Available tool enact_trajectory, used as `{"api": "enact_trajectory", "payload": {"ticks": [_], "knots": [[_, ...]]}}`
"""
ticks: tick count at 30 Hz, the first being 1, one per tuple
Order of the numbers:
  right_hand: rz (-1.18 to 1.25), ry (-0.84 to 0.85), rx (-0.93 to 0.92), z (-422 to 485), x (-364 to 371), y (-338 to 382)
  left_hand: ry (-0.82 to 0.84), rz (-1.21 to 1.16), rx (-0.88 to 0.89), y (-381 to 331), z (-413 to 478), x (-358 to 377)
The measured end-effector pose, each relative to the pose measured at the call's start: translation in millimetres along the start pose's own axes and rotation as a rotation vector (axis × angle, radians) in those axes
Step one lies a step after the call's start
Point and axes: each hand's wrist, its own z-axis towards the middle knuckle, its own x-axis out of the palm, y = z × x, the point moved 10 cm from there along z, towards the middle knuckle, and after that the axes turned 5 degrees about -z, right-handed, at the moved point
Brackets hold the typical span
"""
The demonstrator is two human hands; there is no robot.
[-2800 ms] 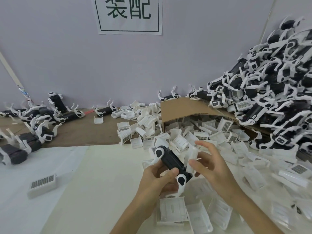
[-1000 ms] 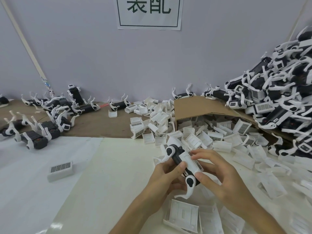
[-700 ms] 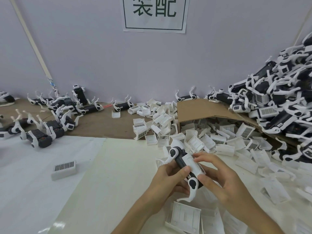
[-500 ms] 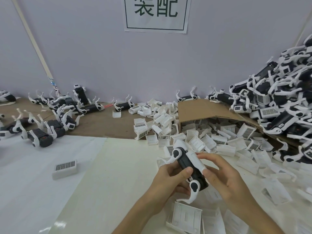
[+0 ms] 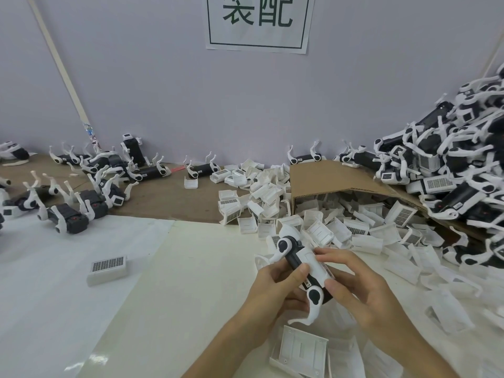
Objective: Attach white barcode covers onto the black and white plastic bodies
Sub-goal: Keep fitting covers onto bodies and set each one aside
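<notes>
A black and white plastic body (image 5: 296, 259) with white curved legs is held slanted above the table, near the front centre. My left hand (image 5: 275, 287) grips it from the left, thumb across its black side. A white barcode cover (image 5: 316, 264) lies along the body's right side. My right hand (image 5: 360, 290) pinches that cover against the body with fingers on top and thumb at the lower end. A heap of loose white covers (image 5: 327, 227) lies just behind the hands.
A tipped cardboard box (image 5: 324, 178) spills covers at the back. A tall pile of bodies (image 5: 450, 173) fills the right. More bodies (image 5: 81, 203) lie at the back left. One cover (image 5: 107, 268) lies alone on the white sheet at left. Covers (image 5: 300, 353) lie under my wrists.
My right hand brought a white cover onto the body and now presses it along its side. The left hand has kept its grip and the body has turned slightly.
</notes>
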Motion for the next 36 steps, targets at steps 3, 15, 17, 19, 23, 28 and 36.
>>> {"api": "enact_trajectory", "payload": {"ticks": [3, 15, 17, 19, 23, 28, 36], "knots": [[-0.002, 0.009, 0.007, -0.3, 1.2, -1.0, -0.002, -0.001, -0.011, -0.3, -1.3, 1.2], [-0.150, 0.031, 0.009, -0.9, 4.1, 1.9, -0.057, 0.008, -0.009, -1.0, -1.0, -0.3], [-0.150, 0.031, 0.010, -1.0, 4.3, 3.8, -0.052, 0.010, -0.010, -2.1, -1.7, 1.7], [-0.119, 0.026, -0.002, -1.3, 4.3, 7.8, -0.042, -0.010, -0.013, -3.4, -2.3, 3.9], [-0.034, 0.016, -0.031, -2.8, 2.6, 15.7, -0.030, -0.034, -0.014, -5.6, -4.4, 8.6], [-0.003, -0.069, -0.034, -0.8, -4.1, 14.4, -0.065, 0.041, 0.070, -11.1, -3.2, 5.1], [-0.195, -0.148, -0.074, -4.9, 1.6, 17.6, -0.047, 0.202, 0.262, -31.1, -12.7, 24.2]]}}
